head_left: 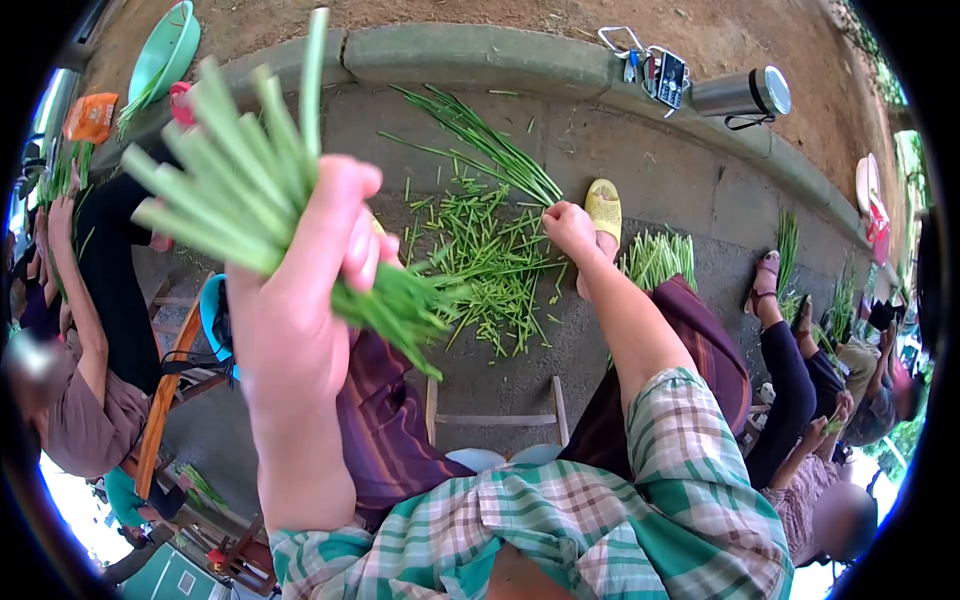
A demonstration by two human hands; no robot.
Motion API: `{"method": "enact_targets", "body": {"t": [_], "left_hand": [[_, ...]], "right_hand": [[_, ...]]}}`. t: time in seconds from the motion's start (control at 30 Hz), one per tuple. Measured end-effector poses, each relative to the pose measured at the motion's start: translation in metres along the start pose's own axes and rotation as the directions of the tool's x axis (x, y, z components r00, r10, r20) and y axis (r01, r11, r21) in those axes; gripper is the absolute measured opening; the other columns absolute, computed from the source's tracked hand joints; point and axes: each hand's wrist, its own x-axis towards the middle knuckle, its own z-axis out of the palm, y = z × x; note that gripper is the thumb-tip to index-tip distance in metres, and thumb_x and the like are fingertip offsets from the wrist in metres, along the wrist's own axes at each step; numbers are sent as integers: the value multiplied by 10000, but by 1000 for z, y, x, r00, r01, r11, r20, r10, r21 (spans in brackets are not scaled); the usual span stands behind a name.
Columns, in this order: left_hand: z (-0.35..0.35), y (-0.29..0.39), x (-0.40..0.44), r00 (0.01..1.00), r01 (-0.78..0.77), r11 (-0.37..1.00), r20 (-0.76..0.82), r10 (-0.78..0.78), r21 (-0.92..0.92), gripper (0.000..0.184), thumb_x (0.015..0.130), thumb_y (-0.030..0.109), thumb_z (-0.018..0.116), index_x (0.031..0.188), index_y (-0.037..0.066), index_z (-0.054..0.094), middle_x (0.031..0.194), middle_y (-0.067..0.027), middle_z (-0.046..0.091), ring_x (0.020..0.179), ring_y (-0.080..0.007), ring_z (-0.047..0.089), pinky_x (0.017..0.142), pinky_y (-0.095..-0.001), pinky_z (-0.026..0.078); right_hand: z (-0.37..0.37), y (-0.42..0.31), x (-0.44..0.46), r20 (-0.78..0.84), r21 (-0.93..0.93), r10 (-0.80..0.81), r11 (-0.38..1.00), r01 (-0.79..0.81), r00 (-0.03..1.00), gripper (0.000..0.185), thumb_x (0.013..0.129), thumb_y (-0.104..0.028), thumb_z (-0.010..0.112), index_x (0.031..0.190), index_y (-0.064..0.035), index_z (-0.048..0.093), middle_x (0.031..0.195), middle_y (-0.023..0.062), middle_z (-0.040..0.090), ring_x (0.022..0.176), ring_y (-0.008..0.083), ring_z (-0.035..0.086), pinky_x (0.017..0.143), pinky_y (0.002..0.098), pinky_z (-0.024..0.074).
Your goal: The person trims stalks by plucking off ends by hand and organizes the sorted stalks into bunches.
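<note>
My left hand (318,255) is raised close to the camera, its fingers wrapped round a thick bunch of green stalks (235,185). Pale cut ends fan out at the upper left of the bunch, and darker green ends show below the fist. Lower down, near the ground, my right hand (570,228) is closed at the near end of a sheaf of long thin green stalks (490,145). That sheaf stretches away toward the curb. Between the two hands, short cut stalk pieces (485,265) lie scattered on the pavement.
Another bundle of stalks (657,257) stands beside my right leg, near a yellow slipper (603,212). On the curb (480,55) are a phone (670,80) and a metal flask (740,92). A green basin (165,50) sits at upper left. Other people sit on both sides.
</note>
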Motion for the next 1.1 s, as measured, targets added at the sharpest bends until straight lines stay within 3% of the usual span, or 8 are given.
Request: {"method": "enact_targets", "body": {"t": [0.07,0.2,0.73,0.87,1.0,1.03,1.07,1.1], "left_hand": [[-4,1,-7,997,50,986,65,-40,-156,212,1034,248,461,1037,49,536,676,65,398,584,-41,390,697,-256,411],[-13,0,-10,982,12,993,189,10,-115,212,1056,261,382,978,82,464,686,57,382,566,-53,383,700,-265,408],[-13,-5,-9,962,35,994,273,-7,-99,219,1041,286,423,962,83,447,681,52,401,542,-56,385,697,-280,426],[-10,-3,-12,959,21,994,283,11,-108,207,1044,273,419,982,79,455,679,56,386,548,-53,376,712,-279,420],[-7,-8,-12,976,11,987,215,24,-162,202,1035,233,448,1005,41,504,661,55,390,564,-56,381,672,-266,420],[-4,-7,-11,989,5,994,149,12,-114,198,1029,219,462,1008,31,522,663,54,406,572,-57,397,676,-266,428],[1,-4,-13,997,1,998,81,5,-66,195,1024,204,475,1012,21,540,665,52,423,580,-58,414,679,-267,437],[5,-4,-14,1000,15,999,-20,-16,-48,160,1003,165,517,1027,16,569,692,40,470,594,-63,448,687,-270,450]], "right_hand": [[15,12,13,1,3,-6,1000,6,1000,193,810,-267,662,915,-116,719,978,148,692,959,310,655,854,413,521],[38,23,36,-255,-17,-81,997,80,964,228,810,-241,679,962,-71,683,984,172,658,930,343,640,829,426,518],[58,16,51,-196,-219,22,974,-66,980,217,799,-236,658,962,-98,621,1052,146,629,994,340,622,817,463,518],[62,22,45,-239,-33,-41,999,34,970,196,827,-232,627,899,-51,628,850,175,686,846,364,660,768,464,528],[50,8,31,-147,248,75,968,-36,986,253,838,-288,650,955,-70,704,851,148,710,831,313,686,761,407,537],[45,3,29,-100,351,89,935,-49,991,279,830,-291,662,985,-66,718,831,129,716,778,272,700,760,368,540],[38,-1,26,-57,358,53,933,-29,997,264,898,-207,647,1046,9,680,774,74,717,649,114,677,621,275,536],[29,-11,22,-16,437,76,897,-61,997,256,908,-205,642,1044,9,678,774,65,709,639,109,663,607,262,530]]}}
